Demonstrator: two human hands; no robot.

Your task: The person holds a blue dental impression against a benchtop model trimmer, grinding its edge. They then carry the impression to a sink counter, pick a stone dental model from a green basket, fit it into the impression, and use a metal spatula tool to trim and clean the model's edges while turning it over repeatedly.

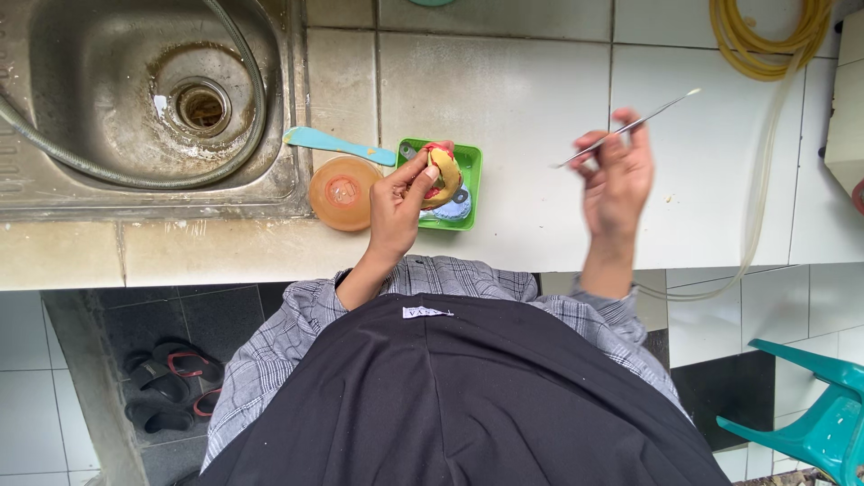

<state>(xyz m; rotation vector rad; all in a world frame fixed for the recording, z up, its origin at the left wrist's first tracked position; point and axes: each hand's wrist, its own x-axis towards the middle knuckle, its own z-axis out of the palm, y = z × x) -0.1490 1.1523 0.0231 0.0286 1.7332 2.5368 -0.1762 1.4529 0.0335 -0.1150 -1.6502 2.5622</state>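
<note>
My left hand (399, 200) grips a yellow-and-red dental cast (442, 171) above the green tray (472, 171). My right hand (617, 175) pinches a thin metal tool (630, 127), well right of the tray. An orange bowl (342, 192) and blue spatula (335, 143) sit left of the tray, before the sink (144, 90).

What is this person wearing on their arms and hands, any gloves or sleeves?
No gloves: both the left hand and the right hand are bare, with no rings or watch that I can make out. The sleeves are a grey and white checked shirt fabric, pushed back so the forearms show. A plain black apron with a small white label covers the front.
</note>
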